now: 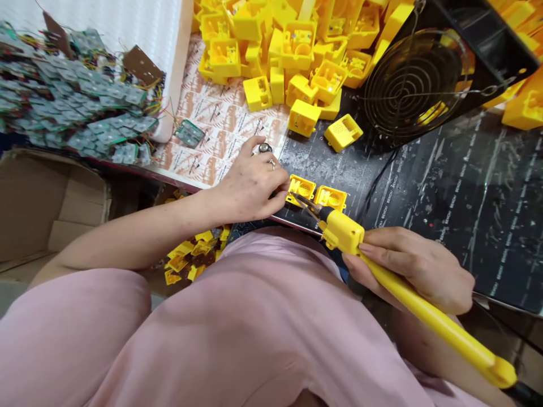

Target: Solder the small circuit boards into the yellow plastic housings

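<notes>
A yellow soldering iron (424, 305) is gripped in the right hand (418, 271), its tip (309, 202) at the yellow case (304, 186) on the table (445, 198) beside the left hand (254, 183). Whether the case is pinched there cannot be told; fingers (279, 203) could be burned if the tip slipped.

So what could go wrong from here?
The metal tip of the yellow tool is close to the left hand; a slip could poke the fingers, or burn them if it is hot. The small open case at the tip might also shift into its neighbour.
</notes>
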The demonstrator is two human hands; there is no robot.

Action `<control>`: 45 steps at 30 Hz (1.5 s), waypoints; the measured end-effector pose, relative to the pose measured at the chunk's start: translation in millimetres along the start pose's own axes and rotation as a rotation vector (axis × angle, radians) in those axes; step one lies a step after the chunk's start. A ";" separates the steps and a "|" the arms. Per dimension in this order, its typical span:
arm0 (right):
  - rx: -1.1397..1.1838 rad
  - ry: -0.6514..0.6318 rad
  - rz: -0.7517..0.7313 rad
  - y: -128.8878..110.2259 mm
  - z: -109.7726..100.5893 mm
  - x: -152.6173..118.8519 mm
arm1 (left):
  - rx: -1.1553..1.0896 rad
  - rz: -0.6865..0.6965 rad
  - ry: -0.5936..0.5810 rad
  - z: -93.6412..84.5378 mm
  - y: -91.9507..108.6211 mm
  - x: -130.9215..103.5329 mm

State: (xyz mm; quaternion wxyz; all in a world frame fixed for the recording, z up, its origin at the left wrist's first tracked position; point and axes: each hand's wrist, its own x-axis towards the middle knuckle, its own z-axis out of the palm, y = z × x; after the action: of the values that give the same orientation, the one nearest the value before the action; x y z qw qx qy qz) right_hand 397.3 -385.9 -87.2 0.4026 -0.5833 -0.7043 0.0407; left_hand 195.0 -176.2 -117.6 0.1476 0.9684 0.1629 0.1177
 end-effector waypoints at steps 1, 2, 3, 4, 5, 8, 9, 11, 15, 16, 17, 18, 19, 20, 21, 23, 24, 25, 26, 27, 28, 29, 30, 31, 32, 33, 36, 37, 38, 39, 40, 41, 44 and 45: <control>-0.018 -0.014 -0.032 -0.8 -0.7 0.5 | -0.002 -0.001 -0.002 0.0 0.3 0.5; -0.039 -0.041 -0.063 -1.5 -1.9 0.9 | -0.006 -0.002 -0.004 0.0 0.5 1.0; -0.056 -0.070 -0.091 -2.0 -3.7 1.2 | -0.012 -0.004 -0.007 -0.1 0.7 1.5; -0.068 -0.101 -0.101 -2.2 -5.9 1.3 | -0.017 -0.005 -0.009 -0.3 0.7 1.9; -0.071 -0.121 -0.100 -2.2 -8.3 1.3 | -0.020 -0.005 -0.011 -0.7 0.6 2.3; -0.076 -0.144 -0.077 -0.9 -13.3 1.1 | -0.011 0.006 -0.019 -2.6 0.2 3.1; -0.070 -0.145 -0.064 -0.1 -13.7 1.2 | -0.002 0.012 -0.021 -3.4 0.1 3.2; -0.025 -0.133 -0.083 1.8 -12.6 1.9 | 0.018 0.026 -0.030 -5.2 0.2 3.6; 0.074 -0.092 -0.203 2.0 -11.8 5.4 | 0.052 0.048 -0.066 -8.3 0.6 5.0; 0.072 -0.092 -0.202 0.3 -13.6 6.2 | 0.057 0.054 -0.076 -9.0 0.5 5.5; 0.055 -0.102 -0.174 -2.0 -16.1 6.8 | 0.062 0.057 -0.082 -9.8 0.3 5.9; 0.028 -0.113 -0.130 -4.6 -19.1 7.0 | 0.068 0.059 -0.086 -10.6 0.1 6.2; -0.007 -0.132 -0.070 -7.2 -22.1 6.9 | 0.073 0.063 -0.097 -11.5 0.0 6.5; -0.044 -0.153 -0.010 -9.2 -24.6 6.5 | 0.079 0.067 -0.106 -12.4 -0.1 6.6; -0.075 -0.172 0.022 -10.4 -26.3 5.8 | 0.087 0.072 -0.112 -13.1 -0.2 6.6; -0.113 -0.190 0.013 -10.0 -26.6 3.9 | 0.105 0.090 -0.112 -14.1 0.0 6.4; -0.120 -0.188 -0.013 -8.6 -25.3 3.1 | 0.116 0.095 -0.098 -14.3 0.2 6.2; -0.124 -0.186 -0.035 -6.7 -23.4 2.6 | 0.126 0.099 -0.084 -14.4 0.4 6.0; -0.125 -0.179 -0.052 -4.8 -21.1 2.6 | 0.131 0.098 -0.076 -14.4 0.8 5.8; -0.124 -0.174 -0.054 -3.2 -18.8 3.3 | 0.132 0.096 -0.083 -14.6 1.2 5.7; -0.117 -0.165 -0.062 -1.9 -16.6 4.6 | 0.128 0.094 -0.095 -15.1 1.8 5.6; -0.102 -0.149 -0.076 -0.9 -14.8 6.4 | 0.124 0.090 -0.112 -15.8 2.5 5.5; -0.077 -0.135 -0.088 -0.3 -13.3 8.6 | 0.120 0.085 -0.130 -16.7 3.4 5.5; -0.044 -0.120 -0.108 0.2 -12.3 10.9 | 0.118 0.075 -0.144 -17.8 4.4 5.5; -0.011 -0.112 -0.128 0.5 -11.9 12.9 | 0.119 0.060 -0.153 -18.8 5.4 5.6; 0.019 -0.106 -0.150 0.9 -12.0 14.4 | 0.118 0.045 -0.165 -19.8 6.2 5.7; 0.050 -0.120 -0.172 1.3 -15.0 14.9 | 0.094 0.017 -0.201 -21.0 7.8 6.0; 0.031 -0.136 -0.138 1.1 -16.4 13.6 | 0.085 0.018 -0.202 -20.9 8.0 6.0; 0.006 -0.149 -0.093 0.8 -17.5 12.0 | 0.078 0.021 -0.196 -20.6 7.9 5.9; -0.020 -0.150 -0.047 0.6 -18.3 10.0 | 0.076 0.026 -0.186 -20.3 7.8 5.8; -0.042 -0.140 -0.015 0.6 -18.5 7.8 | 0.079 0.033 -0.173 -20.0 7.4 5.8; -0.052 -0.117 0.009 1.2 -18.3 5.5 | 0.086 0.040 -0.163 -20.0 7.0 5.9; -0.027 -0.034 0.058 5.5 -16.7 -2.2 | 0.096 0.064 -0.185 -21.1 5.4 8.1; -0.019 -0.010 0.101 7.0 -16.4 -5.1 | 0.098 0.065 -0.205 -21.7 5.2 9.3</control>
State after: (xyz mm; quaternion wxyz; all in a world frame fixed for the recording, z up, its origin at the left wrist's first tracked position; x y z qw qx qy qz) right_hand 412.8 -394.8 -82.5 0.3909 -0.6218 -0.6763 0.0569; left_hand 199.0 -172.3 -94.1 0.1122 0.9862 0.1209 0.0146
